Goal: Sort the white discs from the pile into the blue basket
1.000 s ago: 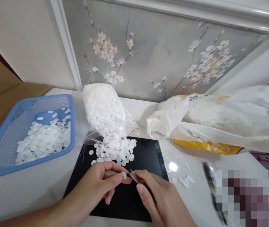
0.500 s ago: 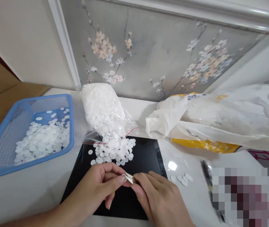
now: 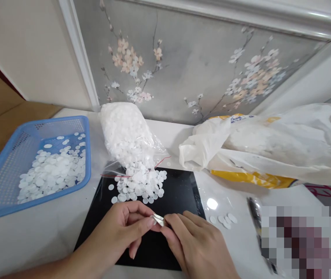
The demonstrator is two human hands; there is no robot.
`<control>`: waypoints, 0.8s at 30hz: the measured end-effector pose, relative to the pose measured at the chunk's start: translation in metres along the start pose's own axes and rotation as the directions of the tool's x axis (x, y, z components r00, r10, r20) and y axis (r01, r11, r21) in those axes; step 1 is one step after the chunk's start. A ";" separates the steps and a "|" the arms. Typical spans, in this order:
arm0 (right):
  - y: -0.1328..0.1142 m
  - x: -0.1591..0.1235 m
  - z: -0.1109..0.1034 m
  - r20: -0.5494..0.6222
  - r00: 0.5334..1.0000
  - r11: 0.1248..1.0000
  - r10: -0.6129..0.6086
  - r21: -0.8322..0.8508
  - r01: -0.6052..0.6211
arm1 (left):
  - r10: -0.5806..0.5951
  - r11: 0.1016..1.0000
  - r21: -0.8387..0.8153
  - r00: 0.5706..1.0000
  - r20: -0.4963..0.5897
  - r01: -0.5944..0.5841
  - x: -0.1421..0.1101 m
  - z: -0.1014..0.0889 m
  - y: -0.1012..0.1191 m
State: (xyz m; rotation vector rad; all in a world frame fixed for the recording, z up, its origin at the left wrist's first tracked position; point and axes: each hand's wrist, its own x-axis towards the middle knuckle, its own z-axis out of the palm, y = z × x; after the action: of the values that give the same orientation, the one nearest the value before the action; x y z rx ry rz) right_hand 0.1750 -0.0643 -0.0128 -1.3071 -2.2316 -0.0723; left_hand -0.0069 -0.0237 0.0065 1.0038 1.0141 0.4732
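Pinching one white disc between both hands, left hand grips at nine o'clock, right hand clamps tweezers at three o'clock.

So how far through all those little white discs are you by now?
Done, it seems: a layer of discs in the blue basket. In hand: the left hand and right hand meet on one small piece. Left: the spilled pile and the still-bulging clear bag.

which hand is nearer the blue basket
Left. The left hand is over the black mat, just right of the blue basket; the right hand lies farther right, beyond the left.
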 end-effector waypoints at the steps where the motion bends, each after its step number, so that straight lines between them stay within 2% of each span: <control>1: 0.000 0.000 0.000 -0.002 1.000 1.000 -0.004 -0.001 0.004 | -0.002 1.000 0.004 1.000 -0.002 0.002 0.000 0.000 0.000; 20: 0.001 -0.001 -0.004 -0.009 1.000 1.000 -0.014 -0.012 0.014 | -0.002 1.000 0.025 1.000 0.003 0.002 0.000 -0.001 0.002; 24: 0.011 0.000 -0.004 -0.021 0.998 0.991 0.063 -0.118 -0.065 | 0.014 0.998 0.053 1.000 -0.005 -0.014 0.001 -0.004 -0.002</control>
State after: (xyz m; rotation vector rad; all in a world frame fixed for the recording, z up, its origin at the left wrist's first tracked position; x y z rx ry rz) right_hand 0.1856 -0.0598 -0.0113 -1.4351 -2.1978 -0.1946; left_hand -0.0107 -0.0219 0.0040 1.0582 1.0296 0.4625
